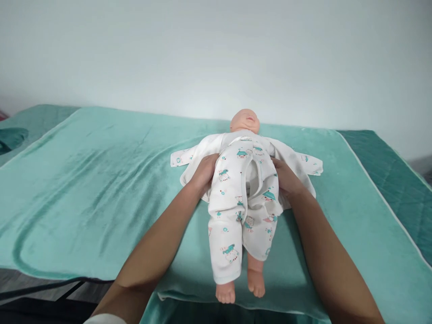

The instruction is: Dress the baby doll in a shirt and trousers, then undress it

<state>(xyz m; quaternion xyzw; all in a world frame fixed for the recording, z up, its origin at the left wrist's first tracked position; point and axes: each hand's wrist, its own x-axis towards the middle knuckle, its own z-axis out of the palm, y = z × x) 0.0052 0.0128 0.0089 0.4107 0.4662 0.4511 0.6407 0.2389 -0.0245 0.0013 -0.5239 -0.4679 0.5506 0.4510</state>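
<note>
A baby doll (245, 120) lies on its back, head away from me and bare feet toward me. White printed open-crotch baby pants (225, 216) cover its legs and belly. The pants leg on the right sits higher and bares the ankle. Beneath the doll's upper body spreads a white baby jacket (211, 146), its printed sleeves stretched out to both sides. My left hand (206, 171) is closed around the left side of the pants at the waist. On the opposite side, my right hand (285, 176) grips them likewise. The fingertips of both hands are hidden behind the cloth and the doll.
A light green plush blanket (101, 189), wrinkled on the left, covers the table. Darker green quilted cloth (388, 175) shows at the right. Some bunched green cloth (11, 138) lies at the far left edge. A pale wall (216, 58) stands directly behind.
</note>
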